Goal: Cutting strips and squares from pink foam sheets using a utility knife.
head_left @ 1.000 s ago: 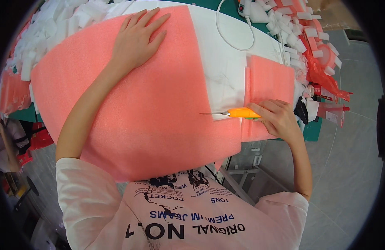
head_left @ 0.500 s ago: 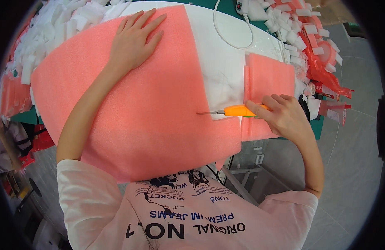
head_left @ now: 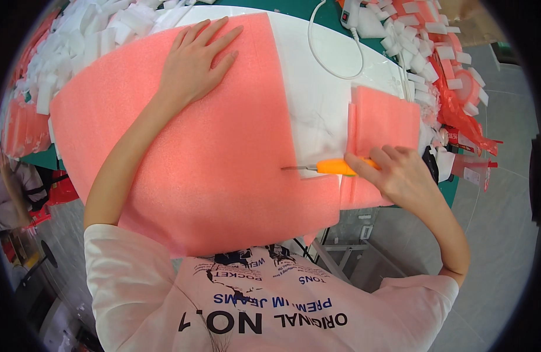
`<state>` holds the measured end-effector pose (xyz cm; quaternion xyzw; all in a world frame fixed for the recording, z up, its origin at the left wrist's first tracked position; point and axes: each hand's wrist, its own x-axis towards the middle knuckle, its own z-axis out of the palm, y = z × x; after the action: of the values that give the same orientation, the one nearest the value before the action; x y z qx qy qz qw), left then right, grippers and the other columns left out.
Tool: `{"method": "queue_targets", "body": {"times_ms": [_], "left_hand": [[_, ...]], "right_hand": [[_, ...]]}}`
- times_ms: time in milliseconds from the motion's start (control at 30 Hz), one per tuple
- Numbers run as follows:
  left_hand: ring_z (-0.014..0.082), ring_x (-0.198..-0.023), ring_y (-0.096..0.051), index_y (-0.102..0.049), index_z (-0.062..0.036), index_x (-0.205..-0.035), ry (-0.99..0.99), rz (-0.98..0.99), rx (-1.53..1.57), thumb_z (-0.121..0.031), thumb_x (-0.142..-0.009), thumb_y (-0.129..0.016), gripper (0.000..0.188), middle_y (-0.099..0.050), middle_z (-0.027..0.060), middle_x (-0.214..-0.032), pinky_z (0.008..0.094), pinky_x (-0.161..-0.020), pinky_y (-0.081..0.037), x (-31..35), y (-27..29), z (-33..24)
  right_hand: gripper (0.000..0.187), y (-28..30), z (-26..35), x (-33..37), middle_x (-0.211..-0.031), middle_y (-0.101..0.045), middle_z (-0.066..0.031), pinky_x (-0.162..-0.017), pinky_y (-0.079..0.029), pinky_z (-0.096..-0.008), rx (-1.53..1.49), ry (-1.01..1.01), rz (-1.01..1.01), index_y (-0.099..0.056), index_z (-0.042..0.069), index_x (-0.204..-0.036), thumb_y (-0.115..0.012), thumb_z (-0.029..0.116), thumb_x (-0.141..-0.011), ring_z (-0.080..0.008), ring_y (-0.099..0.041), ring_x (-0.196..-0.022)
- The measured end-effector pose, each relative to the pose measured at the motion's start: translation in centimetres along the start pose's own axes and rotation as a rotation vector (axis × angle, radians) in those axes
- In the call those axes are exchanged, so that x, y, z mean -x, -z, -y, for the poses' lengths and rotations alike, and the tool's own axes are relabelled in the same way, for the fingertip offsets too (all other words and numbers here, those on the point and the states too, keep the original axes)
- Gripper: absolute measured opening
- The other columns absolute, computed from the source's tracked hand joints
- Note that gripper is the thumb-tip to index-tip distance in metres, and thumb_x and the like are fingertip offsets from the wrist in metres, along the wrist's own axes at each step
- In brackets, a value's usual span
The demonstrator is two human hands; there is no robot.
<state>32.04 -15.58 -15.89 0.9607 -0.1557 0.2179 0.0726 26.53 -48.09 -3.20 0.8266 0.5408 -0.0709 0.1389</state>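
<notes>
A large pink foam sheet (head_left: 223, 141) lies over the table and hangs toward my body at its near edge. My left hand (head_left: 195, 61) rests flat on its far part, with the fingers spread. At right, my right hand (head_left: 399, 173) is closed around the orange handle of a thin-bladed knife (head_left: 335, 167). The blade points left and lies across the sheet's right edge, its tip over the foam. Just nearer than the blade, the sheet's edge steps out to the right in a tab. Beyond the knife, smaller folded pink foam pieces (head_left: 388, 120) lie partly under my right hand.
White foam offcuts (head_left: 112, 35) are heaped at the far left, and more white blocks (head_left: 420, 53) at the far right. A white cable (head_left: 314, 50) with an inline switch curls over the white tabletop (head_left: 317, 105). Red plastic film (head_left: 458, 111) hangs at the right edge.
The whole view has shifted slightly, so everything sits a little lower and to the right. Against the foam, my hands and the knife have hardly moved.
</notes>
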Motion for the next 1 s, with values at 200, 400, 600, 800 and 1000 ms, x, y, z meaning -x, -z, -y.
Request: {"method": "queue_targets", "body": {"times_ms": [200, 400, 600, 800, 1000], "left_hand": [[0.025, -0.119, -0.035, -0.046, -0.0211, -0.123, 0.018, 0.066, -0.018, -0.03, -0.085, -0.044, 0.04, -0.04, 0.0025, -0.131, 0.0378, -0.101, -0.025, -0.2, 0.2, 0.0], [0.025, -0.119, -0.035, -0.046, -0.0201, -0.123, 0.018, 0.07, 0.004, -0.03, -0.085, -0.044, 0.039, -0.04, 0.0032, -0.13, 0.0379, -0.101, -0.025, -0.2, 0.5, -0.1], [0.025, -0.12, -0.033, -0.046, -0.0204, -0.123, 0.023, 0.078, -0.006, -0.03, -0.085, -0.044, 0.04, -0.039, 0.0035, -0.131, 0.0383, -0.101, -0.024, -0.2, 0.4, 0.0], [0.0255, -0.122, -0.031, -0.044, -0.0203, -0.123, 0.041, 0.058, 0.015, -0.03, -0.083, -0.044, 0.041, -0.035, 0.0081, -0.133, 0.0399, -0.102, -0.022, -0.1, 0.3, -0.1], [0.0273, -0.114, -0.037, -0.048, -0.0133, -0.115, 0.163, 0.033, 0.095, -0.028, -0.079, -0.049, 0.039, -0.044, 0.0149, -0.12, 0.0422, -0.1, -0.023, -1.9, -0.9, -0.6]], "right_hand": [[0.041, -0.3, 0.1, 0.3, -0.061, -0.045, 0.0, -0.044, -0.039, -0.0236, -0.056, -0.014, 0.029, -0.053, 0.013, -0.107, -0.057, 0.01, -0.067, -0.012, -0.048, -0.052], [0.05, -1.2, -0.2, 1.1, -0.065, -0.048, -0.0018, -0.046, -0.039, -0.0271, -0.14, -0.033, 0.015, -0.054, 0.01, -0.107, -0.061, 0.005, -0.058, -0.0154, -0.049, -0.053], [0.048, -1.0, -0.8, 3.0, -0.067, -0.052, -0.0026, -0.045, -0.041, -0.0257, -0.107, -0.086, 0.051, -0.054, 0.01, -0.108, -0.059, 0.006, -0.06, -0.0149, -0.053, -0.054], [0.045, -1.9, -0.5, 3.7, -0.073, -0.053, -0.0104, -0.051, -0.044, -0.0336, -0.395, -0.315, 0.039, -0.05, 0.006, -0.112, -0.06, 0.006, -0.068, -0.0255, -0.057, -0.062], [0.049, -4.7, 1.0, -2.4, -0.09, -0.049, -0.0128, -0.051, -0.046, -0.0348, -0.238, -0.605, -0.33, -0.038, 0.004, -0.124, -0.052, 0.007, -0.077, -0.0264, -0.055, -0.067]]}}
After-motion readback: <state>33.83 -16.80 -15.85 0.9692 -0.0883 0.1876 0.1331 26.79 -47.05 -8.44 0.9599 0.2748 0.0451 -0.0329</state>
